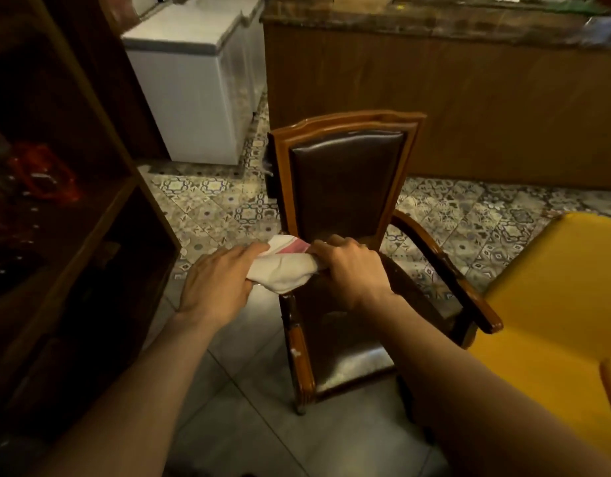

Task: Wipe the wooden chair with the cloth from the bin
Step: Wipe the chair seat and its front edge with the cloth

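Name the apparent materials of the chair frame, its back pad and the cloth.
Chair frame: varnished wood, orange-brown and glossy, chipped pale on one arm. Back pad: dark leather or vinyl, judging by its sheen. Cloth: soft off-white fabric, creased, with a pink stripe.

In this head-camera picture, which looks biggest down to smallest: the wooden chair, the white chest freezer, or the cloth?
1. wooden chair, though nearness to the camera flatters it
2. white chest freezer, farther away
3. cloth, bunched between the left hand and right hand
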Motion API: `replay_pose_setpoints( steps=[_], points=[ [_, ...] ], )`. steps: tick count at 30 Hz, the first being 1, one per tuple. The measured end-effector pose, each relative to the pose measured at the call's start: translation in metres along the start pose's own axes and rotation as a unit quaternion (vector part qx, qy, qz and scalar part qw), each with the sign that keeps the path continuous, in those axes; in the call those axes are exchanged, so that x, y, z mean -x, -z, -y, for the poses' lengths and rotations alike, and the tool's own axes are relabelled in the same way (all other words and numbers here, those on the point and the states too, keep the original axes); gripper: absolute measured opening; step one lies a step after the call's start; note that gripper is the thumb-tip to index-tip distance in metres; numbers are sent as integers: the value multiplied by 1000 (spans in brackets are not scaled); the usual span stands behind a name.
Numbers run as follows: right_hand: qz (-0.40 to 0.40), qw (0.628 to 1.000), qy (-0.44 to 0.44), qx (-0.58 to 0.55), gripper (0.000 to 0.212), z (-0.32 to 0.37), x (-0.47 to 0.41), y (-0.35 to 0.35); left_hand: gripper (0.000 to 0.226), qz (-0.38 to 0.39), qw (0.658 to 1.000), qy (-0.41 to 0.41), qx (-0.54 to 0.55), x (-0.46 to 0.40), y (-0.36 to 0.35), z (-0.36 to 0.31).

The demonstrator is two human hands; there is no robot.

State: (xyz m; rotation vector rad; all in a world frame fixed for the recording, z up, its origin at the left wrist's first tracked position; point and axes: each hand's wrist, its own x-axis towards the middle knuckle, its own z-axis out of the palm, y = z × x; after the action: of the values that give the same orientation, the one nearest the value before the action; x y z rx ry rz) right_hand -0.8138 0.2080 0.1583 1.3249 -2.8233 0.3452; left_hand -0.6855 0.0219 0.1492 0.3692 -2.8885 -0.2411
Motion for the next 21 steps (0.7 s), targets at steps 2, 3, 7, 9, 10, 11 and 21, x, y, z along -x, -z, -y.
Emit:
replay_pose_setpoints(
  steps=[2, 3, 7, 9, 10, 11, 21],
  points=[
    [13, 1000, -12, 1, 50, -4, 2, -29, 67, 15, 1000, -2, 4, 1, -29, 8],
    [24, 1000, -17, 6, 54, -6, 4, -43, 68, 25, 1000, -5, 9, 2, -44, 12],
    [60, 998, -16, 13, 67, -14, 10, -105, 65, 65, 997, -14, 37, 9, -108, 25],
    [80, 997, -10, 19, 70, -17, 15, -134, 65, 86, 995, -21, 37, 15, -138, 27],
    [88, 996, -10, 20, 73, -18, 18, -149, 65, 93, 995, -22, 37, 18, -154, 28],
    [95, 995, -12, 20, 75, -19, 20, -164, 65, 99, 994, -23, 38, 22, -170, 29],
    [188, 980, -3, -66, 75, -27, 37, -270, 82, 148, 988, -16, 29, 37, -286, 41]
  ],
)
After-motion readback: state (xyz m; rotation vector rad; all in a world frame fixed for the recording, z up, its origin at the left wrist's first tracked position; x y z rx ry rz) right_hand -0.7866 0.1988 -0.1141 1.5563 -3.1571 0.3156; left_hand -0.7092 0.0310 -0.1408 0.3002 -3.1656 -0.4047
